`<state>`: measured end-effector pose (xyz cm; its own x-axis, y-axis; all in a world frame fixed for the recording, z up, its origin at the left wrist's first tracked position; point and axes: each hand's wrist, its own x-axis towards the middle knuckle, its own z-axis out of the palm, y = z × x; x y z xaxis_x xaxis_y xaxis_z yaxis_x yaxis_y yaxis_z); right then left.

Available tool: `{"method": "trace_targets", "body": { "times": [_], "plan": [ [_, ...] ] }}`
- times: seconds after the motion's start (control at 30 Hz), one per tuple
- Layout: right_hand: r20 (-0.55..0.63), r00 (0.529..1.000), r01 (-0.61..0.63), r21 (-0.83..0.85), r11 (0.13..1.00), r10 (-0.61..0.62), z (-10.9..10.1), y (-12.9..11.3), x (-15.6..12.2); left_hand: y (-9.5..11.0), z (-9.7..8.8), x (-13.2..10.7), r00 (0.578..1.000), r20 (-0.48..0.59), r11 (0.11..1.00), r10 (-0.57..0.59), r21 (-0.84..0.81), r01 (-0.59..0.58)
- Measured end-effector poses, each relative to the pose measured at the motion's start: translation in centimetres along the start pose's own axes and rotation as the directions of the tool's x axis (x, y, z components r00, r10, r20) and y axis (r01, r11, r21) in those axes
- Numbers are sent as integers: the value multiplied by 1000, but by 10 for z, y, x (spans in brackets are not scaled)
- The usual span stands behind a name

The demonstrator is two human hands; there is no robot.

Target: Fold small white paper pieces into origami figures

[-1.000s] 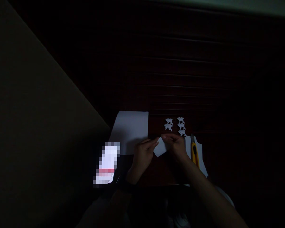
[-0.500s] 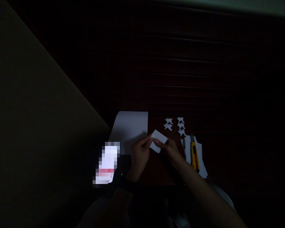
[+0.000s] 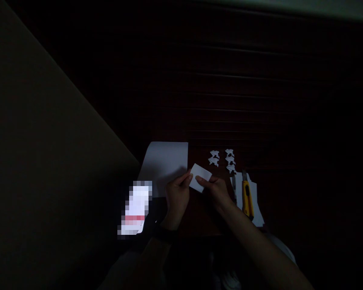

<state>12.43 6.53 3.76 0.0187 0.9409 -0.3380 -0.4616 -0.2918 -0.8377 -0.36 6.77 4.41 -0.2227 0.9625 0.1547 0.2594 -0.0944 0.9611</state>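
A small white piece of paper (image 3: 201, 175) is held up between both hands, tilted, over the dark table. My left hand (image 3: 178, 191) pinches its left edge between thumb and fingers. With the thumb lying flat on its face and the fingers hidden behind, my right hand (image 3: 216, 189) grips the lower right side. Beyond the hands lie several small folded paper figures in two columns, a left group (image 3: 213, 158) and a right group (image 3: 230, 160).
Large white sheets (image 3: 166, 161) lie at the left, beside a bright blurred-out screen (image 3: 136, 207). On the right, a yellow utility knife (image 3: 247, 197) rests on more white paper (image 3: 256, 201), with a thin dark tool (image 3: 234, 187) alongside. A pale wall (image 3: 48, 161) slopes along the left.
The small paper has shifted slightly left and turned a little. My right thumb now lies further from my left thumb. Both hands still hold the paper.
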Motion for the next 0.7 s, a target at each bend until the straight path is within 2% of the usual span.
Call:
{"method": "trace_targets", "body": {
  "times": [0.2,0.57,0.7],
  "plan": [
    [44,994,-92,-65,994,95,-1,0,0,4,-8,4,999,-32,998,14,60,-12],
    [-4,999,-42,-42,998,41,2,0,-1,8,-10,6,999,-51,997,13,80,-9],
    [15,999,-32,-15,999,32,0,1,-1,7,-8,5,999,-53,999,5,50,-2]
  ]
}}
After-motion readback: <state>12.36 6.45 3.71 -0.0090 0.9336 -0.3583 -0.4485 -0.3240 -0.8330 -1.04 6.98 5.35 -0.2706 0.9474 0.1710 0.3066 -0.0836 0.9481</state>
